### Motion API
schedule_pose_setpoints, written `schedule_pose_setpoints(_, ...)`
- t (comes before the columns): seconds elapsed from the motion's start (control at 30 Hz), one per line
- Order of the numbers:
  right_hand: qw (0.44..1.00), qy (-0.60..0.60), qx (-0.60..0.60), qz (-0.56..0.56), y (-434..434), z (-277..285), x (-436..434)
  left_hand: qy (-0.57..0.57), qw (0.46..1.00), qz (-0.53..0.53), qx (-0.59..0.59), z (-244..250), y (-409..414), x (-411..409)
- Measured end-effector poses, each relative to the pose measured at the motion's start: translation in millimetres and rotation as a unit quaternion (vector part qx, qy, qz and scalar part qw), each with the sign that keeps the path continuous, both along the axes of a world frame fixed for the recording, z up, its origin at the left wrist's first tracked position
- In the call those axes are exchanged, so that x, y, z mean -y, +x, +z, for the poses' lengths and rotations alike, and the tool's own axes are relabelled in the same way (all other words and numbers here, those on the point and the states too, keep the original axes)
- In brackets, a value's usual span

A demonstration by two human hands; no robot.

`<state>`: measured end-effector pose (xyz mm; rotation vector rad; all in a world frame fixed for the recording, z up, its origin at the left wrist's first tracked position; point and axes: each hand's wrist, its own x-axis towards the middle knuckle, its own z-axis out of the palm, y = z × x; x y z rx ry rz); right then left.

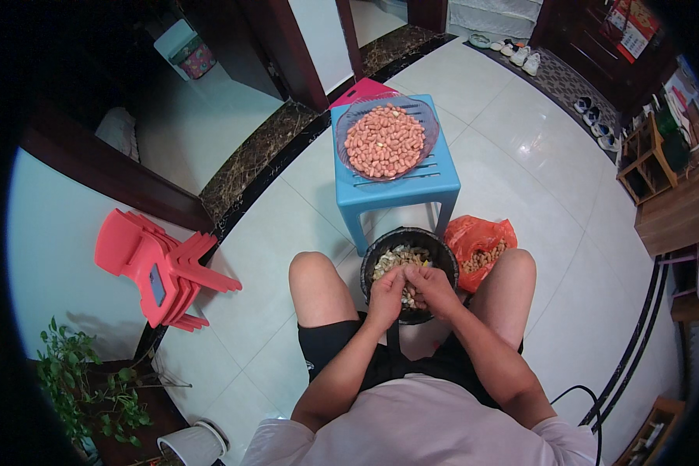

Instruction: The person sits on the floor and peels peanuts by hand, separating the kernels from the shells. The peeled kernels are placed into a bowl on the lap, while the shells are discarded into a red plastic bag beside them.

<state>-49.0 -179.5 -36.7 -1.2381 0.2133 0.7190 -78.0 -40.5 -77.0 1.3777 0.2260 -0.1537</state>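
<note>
My left hand (387, 294) and my right hand (434, 289) meet at their fingertips above a black bucket (369, 274) between my knees. Both are pinched together on what looks like a peanut, mostly hidden by the fingers. Broken peanut shells (399, 256) lie inside the bucket. Beyond it, a blue plastic stool (396, 195) carries a clear scalloped bowl (433, 125) heaped with shelled pink-skinned peanuts (384, 143). At the bucket's right, unshelled peanuts (486, 256) sit in an open red plastic bag (472, 230), partly behind my right knee.
Stacked red plastic chairs (143, 244) stand at left with a phone-like flat object (156, 285) on top. A potted plant (93, 384) and a white pot (192, 445) are at lower left. Shoes (524, 58) lie on a doormat, and a wooden cabinet (678, 207) lines the right.
</note>
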Motion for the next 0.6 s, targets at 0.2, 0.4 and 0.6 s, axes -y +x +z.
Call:
schedule_pose_setpoints(0.2,0.998,0.002,-0.013,-0.062,-9.5,-16.6,-6.2,0.019,1.0,0.018,-0.004,0.8,-6.0,10.9)
schedule_pose_setpoints(0.4,0.966,-0.185,0.162,-0.077,-14.9,-33.5,-18.6,0.006,0.999,0.043,-0.002,-16.7,-9.3,13.0)
schedule_pose_setpoints(0.6,0.958,-0.179,0.209,-0.083,-19.8,-48.7,-18.8,-0.123,0.987,0.072,-0.069,-15.4,-5.9,15.1)
